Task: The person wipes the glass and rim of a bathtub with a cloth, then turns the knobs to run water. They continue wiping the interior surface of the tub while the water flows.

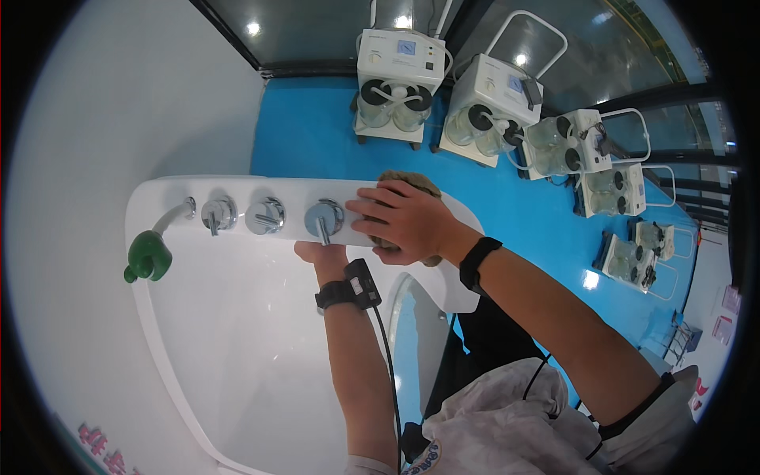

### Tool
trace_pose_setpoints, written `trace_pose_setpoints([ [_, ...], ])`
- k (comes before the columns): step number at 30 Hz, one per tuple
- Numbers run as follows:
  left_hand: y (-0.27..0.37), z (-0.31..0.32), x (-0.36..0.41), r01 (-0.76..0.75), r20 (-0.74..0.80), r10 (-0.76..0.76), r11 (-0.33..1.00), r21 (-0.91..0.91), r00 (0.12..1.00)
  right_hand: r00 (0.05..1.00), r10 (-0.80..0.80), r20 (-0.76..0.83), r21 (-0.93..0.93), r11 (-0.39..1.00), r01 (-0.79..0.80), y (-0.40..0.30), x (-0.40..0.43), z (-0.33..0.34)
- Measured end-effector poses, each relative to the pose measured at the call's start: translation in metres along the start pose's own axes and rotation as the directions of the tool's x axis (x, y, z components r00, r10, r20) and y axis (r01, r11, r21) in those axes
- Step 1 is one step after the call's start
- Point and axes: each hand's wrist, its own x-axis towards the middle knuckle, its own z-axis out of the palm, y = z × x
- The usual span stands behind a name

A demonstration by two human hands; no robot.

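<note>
My right hand point(404, 218) lies spread over a brown cloth point(409, 177), pressing it onto the white ledge of a bathtub point(285, 185). Part of the cloth shows beyond the fingers and below the wrist side. To the left of it, my left hand point(323, 254) reaches against the inner side of the ledge, below a chrome lever tap point(324, 218). Its fingers are hidden under the ledge, so what they touch does not show. Two more chrome knobs, a middle one point(265, 215) and a left one point(218, 214), sit farther along the ledge.
A green shower head point(149, 255) hangs over the tub at the left, by the white wall point(178, 89). Several wheeled suction machines point(402, 53) with glass jars stand on the blue floor point(309, 130). A tub door point(436, 344) with a clear panel is beside my body. A black cable point(389, 362) runs from my left wrist.
</note>
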Motion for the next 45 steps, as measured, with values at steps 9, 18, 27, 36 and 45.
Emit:
trace_pose_setpoints([
  [9,0.000,-0.003,-0.001,-0.038,0.001,0.038,0.997,0.071,0.999,1.000,0.008,0.028,-0.007,1.000,-0.008,0.000,0.000,0.002],
  [18,-0.004,0.002,-0.002,-0.086,-0.014,0.088,0.992,0.097,0.996,1.000,-0.004,0.010,-0.018,1.000,0.004,0.003,-0.001,0.002],
  [27,0.006,-0.069,0.014,-0.158,-0.332,0.296,0.910,0.384,0.896,0.999,-0.023,0.023,0.006,1.000,0.023,-0.004,0.006,0.006],
  [36,-0.001,-0.066,-0.011,-0.025,-0.366,0.194,0.907,0.419,0.910,0.999,-0.003,0.052,-0.036,0.999,0.005,0.000,0.001,0.000],
  [45,-0.004,-0.058,-0.017,0.006,-0.380,0.139,0.934,0.357,0.914,0.999,-0.005,0.034,-0.040,0.999,0.007,0.000,-0.001,0.003],
])
